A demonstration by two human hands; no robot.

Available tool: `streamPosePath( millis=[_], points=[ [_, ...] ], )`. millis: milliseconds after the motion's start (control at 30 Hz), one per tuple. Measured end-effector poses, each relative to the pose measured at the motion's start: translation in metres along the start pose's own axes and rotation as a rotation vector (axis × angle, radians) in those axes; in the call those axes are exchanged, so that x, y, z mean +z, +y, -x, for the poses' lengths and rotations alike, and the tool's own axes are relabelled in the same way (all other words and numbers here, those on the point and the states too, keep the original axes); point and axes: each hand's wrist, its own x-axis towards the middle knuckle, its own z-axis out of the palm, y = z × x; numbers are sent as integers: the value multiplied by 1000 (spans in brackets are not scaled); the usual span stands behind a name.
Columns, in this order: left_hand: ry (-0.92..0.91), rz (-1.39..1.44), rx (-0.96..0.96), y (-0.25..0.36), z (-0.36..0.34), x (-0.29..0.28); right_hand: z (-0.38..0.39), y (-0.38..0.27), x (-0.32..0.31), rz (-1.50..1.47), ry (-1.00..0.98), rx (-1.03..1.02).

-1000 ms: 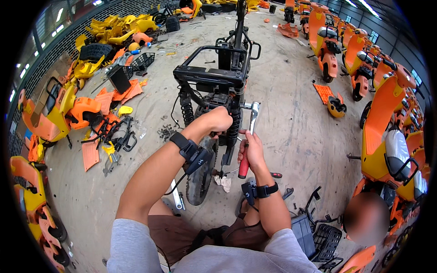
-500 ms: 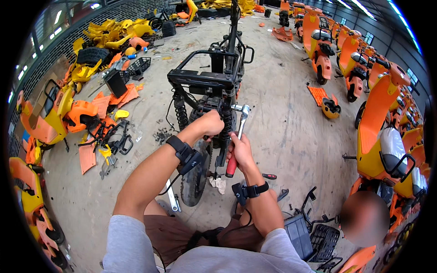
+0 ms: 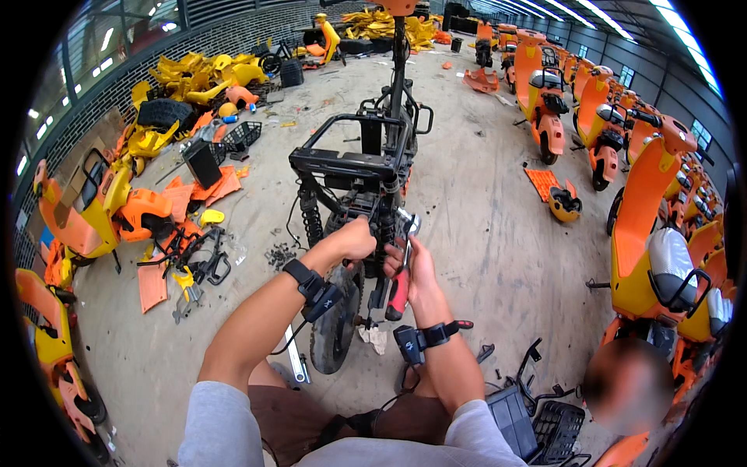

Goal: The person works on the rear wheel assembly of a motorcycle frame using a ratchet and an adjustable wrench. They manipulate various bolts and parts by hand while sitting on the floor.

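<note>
A stripped scooter frame with a black rear rack stands before me, its rear wheel toward me. My right hand is closed around a ratchet wrench with a red handle and silver head. The wrench stands nearly upright, its head beside the top of the right shock absorber; I cannot tell whether its socket sits on a bolt. My left hand is a fist at the near side of that shock absorber, and anything in it is hidden. The left shock absorber stands beyond my left wrist.
A silver wrench and a crumpled white rag lie by the wheel. Black racks and a box lie at lower right. Orange scooters line the right; yellow and orange panels are heaped far left. A person is at lower right.
The ratchet's head has dropped lower along the scooter frame and turned, and my right hand has shifted with it. My left hand stays by the shock absorber. The view has tilted slightly upward.
</note>
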Motion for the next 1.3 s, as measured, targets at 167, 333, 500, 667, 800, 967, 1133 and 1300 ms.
streamPosePath(
  millis=[167, 333, 500, 667, 800, 967, 1133, 1300],
  points=[
    [10, -72, 26, -5, 1, -4, 6, 30, -2, 119, 106, -329],
    [5, -105, 49, -1, 0, -2, 19, 10, 7, 327, 55, -691],
    [-58, -70, 2, 10, -1, -11, 25, 12, -1, 391, -61, -625],
    [-86, -155, -64, 13, -3, -14, 22, 21, 10, 323, 52, -490],
    [-71, -148, -87, 16, 0, -13, 17, 24, 6, 416, 58, -505],
    [-114, -246, -75, 23, -2, -22, 14, 32, -5, 728, 40, -672],
    [-119, -89, -132, 20, -4, -26, 18, 29, -11, 1136, 61, -844],
    [127, -160, 10, -1, 5, 18, 17, 29, -9, 1300, 184, -1005]
  ],
)
